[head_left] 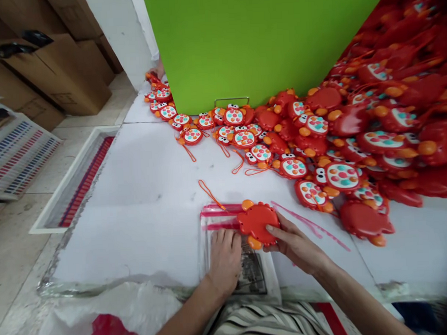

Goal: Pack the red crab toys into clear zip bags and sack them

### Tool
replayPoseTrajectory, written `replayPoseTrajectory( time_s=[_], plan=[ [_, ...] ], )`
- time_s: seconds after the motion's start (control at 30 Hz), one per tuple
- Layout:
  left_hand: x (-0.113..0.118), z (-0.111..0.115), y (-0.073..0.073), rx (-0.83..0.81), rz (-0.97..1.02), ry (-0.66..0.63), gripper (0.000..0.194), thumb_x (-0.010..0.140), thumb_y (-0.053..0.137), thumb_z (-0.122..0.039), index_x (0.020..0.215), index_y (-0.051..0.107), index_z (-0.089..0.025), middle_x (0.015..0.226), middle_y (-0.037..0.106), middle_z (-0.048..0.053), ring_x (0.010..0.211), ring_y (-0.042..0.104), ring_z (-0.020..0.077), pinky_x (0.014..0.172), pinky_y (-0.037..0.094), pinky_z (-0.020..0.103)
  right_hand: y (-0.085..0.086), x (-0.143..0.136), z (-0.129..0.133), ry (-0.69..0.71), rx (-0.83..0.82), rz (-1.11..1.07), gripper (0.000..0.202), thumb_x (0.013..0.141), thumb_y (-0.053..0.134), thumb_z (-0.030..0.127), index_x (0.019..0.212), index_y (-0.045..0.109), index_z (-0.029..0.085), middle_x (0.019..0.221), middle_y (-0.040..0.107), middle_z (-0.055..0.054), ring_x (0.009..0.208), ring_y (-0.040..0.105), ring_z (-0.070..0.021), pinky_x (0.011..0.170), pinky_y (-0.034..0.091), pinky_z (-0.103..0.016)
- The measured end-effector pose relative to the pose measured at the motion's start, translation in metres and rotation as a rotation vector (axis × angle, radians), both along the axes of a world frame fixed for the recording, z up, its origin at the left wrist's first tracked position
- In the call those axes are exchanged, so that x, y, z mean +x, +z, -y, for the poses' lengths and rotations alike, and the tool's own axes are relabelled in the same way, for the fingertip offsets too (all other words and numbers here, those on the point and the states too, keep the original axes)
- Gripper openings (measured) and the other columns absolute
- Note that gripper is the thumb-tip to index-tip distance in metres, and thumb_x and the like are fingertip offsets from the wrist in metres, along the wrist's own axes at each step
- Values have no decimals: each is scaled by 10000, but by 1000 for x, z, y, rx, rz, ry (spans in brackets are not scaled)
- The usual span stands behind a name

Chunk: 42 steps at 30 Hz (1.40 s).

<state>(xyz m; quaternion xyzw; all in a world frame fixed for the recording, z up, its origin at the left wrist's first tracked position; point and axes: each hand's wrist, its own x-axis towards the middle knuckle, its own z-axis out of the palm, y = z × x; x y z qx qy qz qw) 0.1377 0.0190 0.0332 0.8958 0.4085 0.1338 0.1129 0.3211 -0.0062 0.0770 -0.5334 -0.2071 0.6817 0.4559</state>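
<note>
My right hand point(295, 246) holds a red plastic crab-shaped toy point(258, 222), plain back up, thumb on top and fingers beneath. The toy has orange claws, and an orange cord loop point(210, 193) trails from it to the upper left. Left of the toy, my left hand point(226, 258) rests on a flat, clear-covered sheet point(271, 279) with pink tape along its top. Its fingers are curled down close together, and their tips are hidden, so anything pinched there cannot be made out.
A large heap of the same toys point(342, 174) spreads across the right of the white table point(136, 206). A green panel point(255, 42) stands behind. Another person's hand point(160, 69) is beside toys at the far left. Cardboard boxes point(64, 75) and a white-rimmed crate point(79, 178) are on the floor.
</note>
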Motion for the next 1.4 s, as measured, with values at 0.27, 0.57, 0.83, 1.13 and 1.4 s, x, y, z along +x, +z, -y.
replayPoseTrajectory(
  time_s=[0.27, 0.57, 0.83, 1.13, 1.4],
  plan=[
    [-3, -1, 11, -148, 115, 2, 142, 813, 488, -102, 921, 551, -169, 911, 610, 64, 859, 528, 229, 762, 459, 414, 18, 23, 16, 155, 79, 358, 576, 754, 648, 435, 1268, 475, 242, 1182, 594, -80, 1048, 556, -278, 885, 483, -455],
    [-9, -1, 5, -277, 328, -21, 231, 839, 395, -102, 908, 610, -151, 840, 633, 70, 810, 541, 205, 743, 446, 373, 34, 22, 24, 380, 149, 444, 527, 750, 652, 428, 1229, 527, 247, 1124, 623, -77, 1075, 532, -291, 929, 449, -458],
    [-3, 11, 7, 72, 223, -63, 116, 833, 513, -125, 854, 620, -162, 832, 656, 60, 837, 581, 213, 818, 421, 390, 25, -26, 2, 227, 259, 551, 577, 838, 519, 440, 1358, 317, 290, 1047, 611, -70, 736, 614, -192, 598, 530, -309],
    [-31, 2, 51, -10, 444, 109, 135, 865, 498, -196, 795, 612, -183, 756, 650, 34, 762, 565, 169, 761, 439, 325, 21, -14, 8, 410, 341, 1059, 547, 907, 360, 442, 1380, 332, 169, 738, 664, -57, 622, 609, -211, 638, 490, -325],
    [-31, -25, 50, -880, 803, 430, 201, 827, 495, -296, 903, 610, -150, 817, 671, 47, 749, 612, 164, 668, 463, 246, 26, -15, 5, 423, 451, 1150, 487, 945, 296, 380, 1380, 339, 165, 955, 686, -82, 695, 642, -183, 645, 500, -283]
  ],
)
